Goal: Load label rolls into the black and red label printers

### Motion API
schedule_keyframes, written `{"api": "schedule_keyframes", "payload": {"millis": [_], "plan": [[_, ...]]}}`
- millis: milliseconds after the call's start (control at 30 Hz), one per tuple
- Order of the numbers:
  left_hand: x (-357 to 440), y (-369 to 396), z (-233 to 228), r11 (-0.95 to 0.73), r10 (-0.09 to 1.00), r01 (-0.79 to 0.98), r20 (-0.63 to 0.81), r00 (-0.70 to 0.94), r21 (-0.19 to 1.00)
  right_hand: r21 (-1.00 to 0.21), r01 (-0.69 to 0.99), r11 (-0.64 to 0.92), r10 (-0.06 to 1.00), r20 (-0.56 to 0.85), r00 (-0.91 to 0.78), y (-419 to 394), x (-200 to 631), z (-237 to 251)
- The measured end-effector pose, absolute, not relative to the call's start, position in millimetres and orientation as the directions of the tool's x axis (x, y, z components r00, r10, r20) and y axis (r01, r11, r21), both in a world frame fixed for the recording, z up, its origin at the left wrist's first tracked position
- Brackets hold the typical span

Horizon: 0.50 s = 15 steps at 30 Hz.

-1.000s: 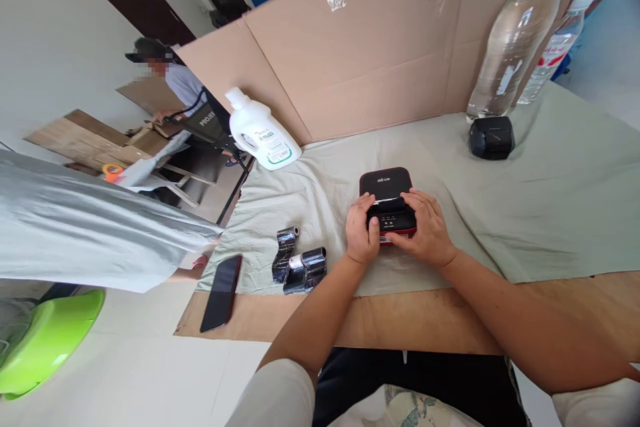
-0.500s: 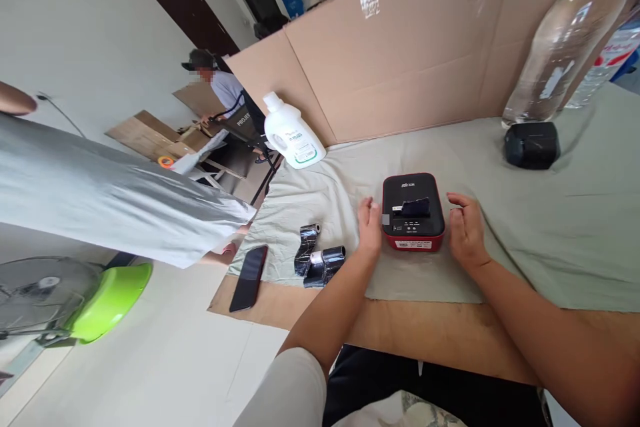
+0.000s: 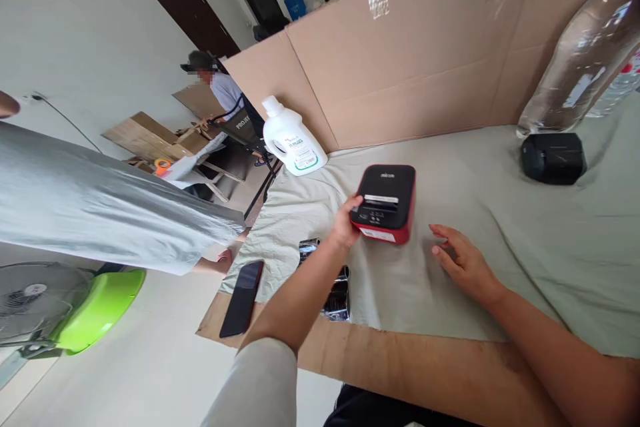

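Observation:
A small black and red label printer point(image 3: 386, 201) sits on the pale green cloth point(image 3: 500, 233), turned at an angle. My left hand point(image 3: 346, 223) grips its near left corner. My right hand point(image 3: 463, 263) rests open on the cloth to the right of the printer, apart from it. Shiny black ribbon rolls point(image 3: 336, 293) lie partly hidden under my left forearm.
A black phone point(image 3: 242, 297) lies at the table's left edge. A white detergent bottle point(image 3: 291, 139) stands by the cardboard wall point(image 3: 425, 60). A black box point(image 3: 553, 157) and clear water bottles point(image 3: 585, 67) are at far right. A person in grey stands at left; another sits further back.
My hands came off the top of the printer. My left hand took its left corner and turned it; my right hand drew back to the right onto the cloth.

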State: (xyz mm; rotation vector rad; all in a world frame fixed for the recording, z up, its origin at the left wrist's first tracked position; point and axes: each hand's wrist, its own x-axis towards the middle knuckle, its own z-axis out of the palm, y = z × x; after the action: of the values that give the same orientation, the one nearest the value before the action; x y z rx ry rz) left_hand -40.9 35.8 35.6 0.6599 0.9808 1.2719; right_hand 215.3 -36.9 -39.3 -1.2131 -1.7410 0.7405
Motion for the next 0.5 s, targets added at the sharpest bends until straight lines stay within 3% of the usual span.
{"api": "schedule_keyframes", "payload": {"millis": [167, 333, 500], "plan": [[-114.0, 119.7, 48.0, 0.147, 0.940, -0.488, -0.275, -0.203, 0.860, -0.859, 0.487, 0.157, 0.988, 0.144, -0.064, -32.9, 215.9, -40.5], [-171.6, 152.8, 50.6, 0.128, 0.870, -0.408, -0.300, -0.391, 0.904, -0.828, 0.531, 0.180, 0.983, 0.138, -0.118, -34.8, 215.4, -34.9], [-202.7, 149.7, 58.4, 0.177, 0.779, -0.088, -0.194, -0.596, 0.980, -0.792, 0.574, 0.208, 0.977, 0.134, -0.169, -34.9, 215.4, -34.0]]}}
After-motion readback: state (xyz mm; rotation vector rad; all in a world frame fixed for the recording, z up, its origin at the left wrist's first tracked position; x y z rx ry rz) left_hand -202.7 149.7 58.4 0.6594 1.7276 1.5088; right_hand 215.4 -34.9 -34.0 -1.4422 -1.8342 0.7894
